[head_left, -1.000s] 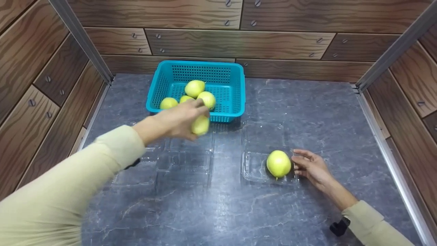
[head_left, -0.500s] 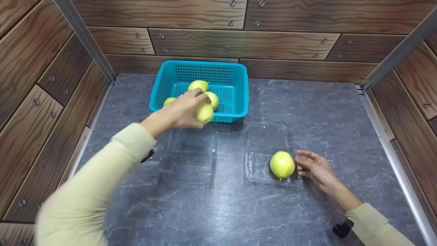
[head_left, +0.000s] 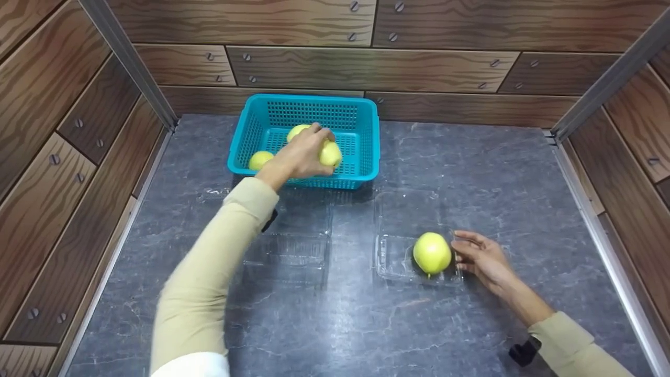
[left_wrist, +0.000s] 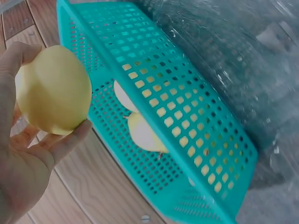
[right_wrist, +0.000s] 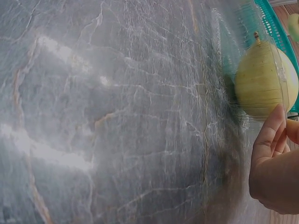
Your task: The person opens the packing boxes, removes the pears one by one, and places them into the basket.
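Note:
My left hand (head_left: pixel 304 156) grips a yellow-green pear (head_left: pixel 330 154) over the teal basket (head_left: pixel 372 141). The left wrist view shows fingers and thumb around this pear (left_wrist: pixel 53 91), above the basket's rim. More pears lie in the basket, one (head_left: pixel 260 160) at its left front; my hand partly hides the others. My right hand (head_left: pixel 484 259) pinches the right edge of a clear plastic clamshell container (head_left: pixel 390 262), which lies with its lid folded back. Inside sits a single pear (head_left: pixel 432 253), stem toward me. In the right wrist view, that pear (right_wrist: pixel 261 79) shows through the clear wall beside my fingertips.
Left of the middle, more clear plastic containers (head_left: pixel 285 251) lie open on the grey marbled tabletop (head_left: pixel 340 324); their outlines are faint. Wood-patterned panels (head_left: pixel 377 68) with metal frame posts (head_left: pixel 131 63) enclose the back and sides.
My left hand has moved away from me and to the right, carrying the pear from the basket's front edge to over its inside. The right hand stays at the container edge.

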`<state>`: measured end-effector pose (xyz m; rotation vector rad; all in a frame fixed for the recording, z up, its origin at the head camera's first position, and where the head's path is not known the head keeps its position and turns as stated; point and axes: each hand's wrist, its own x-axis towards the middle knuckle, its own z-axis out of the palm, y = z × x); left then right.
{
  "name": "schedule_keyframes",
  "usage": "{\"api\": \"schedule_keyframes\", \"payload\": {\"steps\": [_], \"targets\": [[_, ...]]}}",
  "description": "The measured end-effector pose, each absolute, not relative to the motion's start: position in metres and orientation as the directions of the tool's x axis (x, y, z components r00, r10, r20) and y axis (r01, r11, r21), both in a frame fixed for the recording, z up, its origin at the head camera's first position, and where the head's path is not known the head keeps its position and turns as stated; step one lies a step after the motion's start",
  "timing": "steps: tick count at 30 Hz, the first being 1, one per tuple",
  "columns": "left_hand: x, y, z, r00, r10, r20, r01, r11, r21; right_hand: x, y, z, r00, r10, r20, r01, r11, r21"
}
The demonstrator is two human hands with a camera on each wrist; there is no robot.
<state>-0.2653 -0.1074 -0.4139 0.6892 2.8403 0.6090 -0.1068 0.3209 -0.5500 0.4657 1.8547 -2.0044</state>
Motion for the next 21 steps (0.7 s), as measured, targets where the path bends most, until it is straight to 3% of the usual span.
{"api": "schedule_keyframes", "payload": {"steps": [21], "targets": [[-0.296,-0.096,-0.469,-0.938,0.339,-0.071,0.244,0.793,0.558,-0.107,0.318,-0.552,-0.884,-0.044,-0.466,0.467,-0.053,-0.882]]}}
